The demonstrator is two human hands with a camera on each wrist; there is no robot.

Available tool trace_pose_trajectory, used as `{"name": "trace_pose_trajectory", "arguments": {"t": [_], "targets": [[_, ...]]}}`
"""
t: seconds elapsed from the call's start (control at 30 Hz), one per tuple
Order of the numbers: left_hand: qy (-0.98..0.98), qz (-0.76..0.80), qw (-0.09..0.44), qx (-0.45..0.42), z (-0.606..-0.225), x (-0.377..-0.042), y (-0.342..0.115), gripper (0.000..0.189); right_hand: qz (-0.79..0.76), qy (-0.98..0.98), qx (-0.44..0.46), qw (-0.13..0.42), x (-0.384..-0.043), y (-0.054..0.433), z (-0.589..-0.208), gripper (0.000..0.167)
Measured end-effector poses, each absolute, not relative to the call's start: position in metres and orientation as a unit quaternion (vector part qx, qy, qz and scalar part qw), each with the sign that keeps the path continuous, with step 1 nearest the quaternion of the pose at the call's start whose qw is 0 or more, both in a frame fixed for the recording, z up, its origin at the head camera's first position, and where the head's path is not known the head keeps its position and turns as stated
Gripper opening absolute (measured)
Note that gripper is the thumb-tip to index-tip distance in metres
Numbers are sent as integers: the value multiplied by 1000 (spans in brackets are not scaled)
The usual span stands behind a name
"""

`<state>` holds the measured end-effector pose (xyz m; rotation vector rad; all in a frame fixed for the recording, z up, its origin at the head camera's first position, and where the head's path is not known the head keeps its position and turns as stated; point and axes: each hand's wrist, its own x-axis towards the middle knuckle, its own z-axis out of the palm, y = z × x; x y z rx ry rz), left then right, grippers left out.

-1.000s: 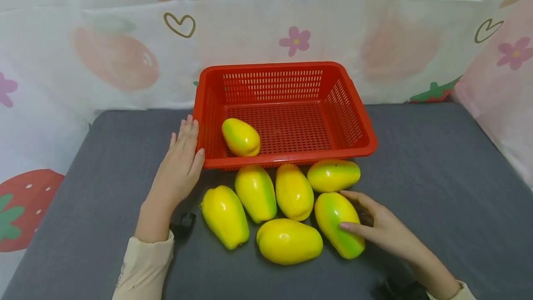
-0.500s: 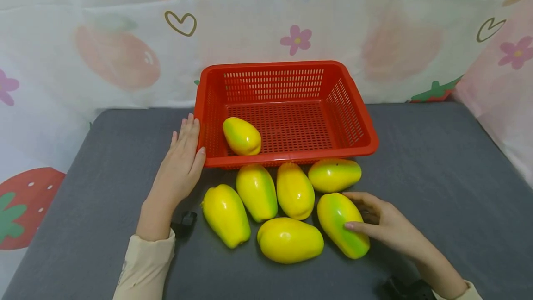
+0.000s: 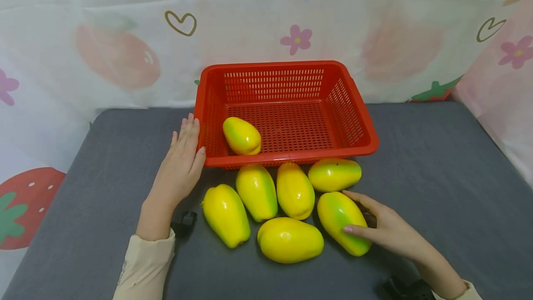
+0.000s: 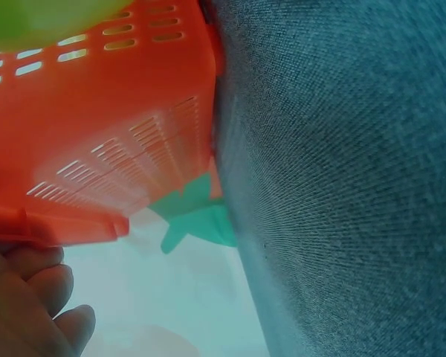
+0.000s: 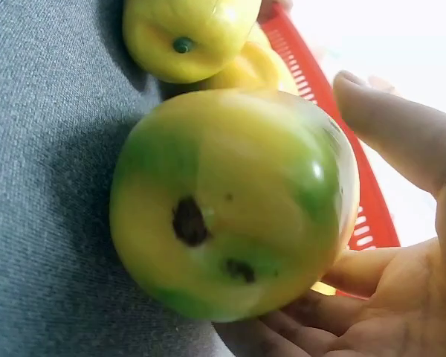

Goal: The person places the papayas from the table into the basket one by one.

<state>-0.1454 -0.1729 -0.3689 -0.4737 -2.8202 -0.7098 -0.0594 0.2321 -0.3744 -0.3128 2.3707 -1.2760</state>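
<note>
My left hand (image 3: 176, 168) lies with straight fingers against the left side of a red plastic basket (image 3: 287, 157); the left wrist view shows its fingers (image 4: 50, 286) at the basket's rim. My right hand (image 3: 389, 228) holds a yellow-green mango (image 3: 339, 219) from its right side, thumb over the top and the other fingers round the far side. In the right wrist view this mango (image 5: 230, 208) shows dark spots on its end and rests on the grey cloth. One mango (image 3: 241, 136) lies inside the basket at the left.
Several more mangoes lie in front of the basket, among them a sideways mango (image 3: 290, 240) nearest me, a left mango (image 3: 226, 216) and one mango (image 3: 334, 175) by the basket's front. The grey table (image 3: 437, 165) meets a printed curtain (image 3: 325, 22) behind.
My right hand and the mango at it have shifted slightly to the right. The left hand stays at the basket's side, and the other mangoes lie as before.
</note>
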Motion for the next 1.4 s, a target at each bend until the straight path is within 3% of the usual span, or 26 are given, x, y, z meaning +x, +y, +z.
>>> {"name": "trace_pose_trajectory", "arguments": {"t": [0.33,0.7,1.4], "targets": [[-952,-241,102,-162,-370,-147,-172,62,-472,838,-139,235,-57,234,-374,77],[-950,-245,102,-164,-369,-146,-173,61,-476,828,-157,253,-57,235,-376,69],[-950,-249,99,-161,-370,-146,-174,61,-484,823,-151,256,-57,233,-374,69]]}}
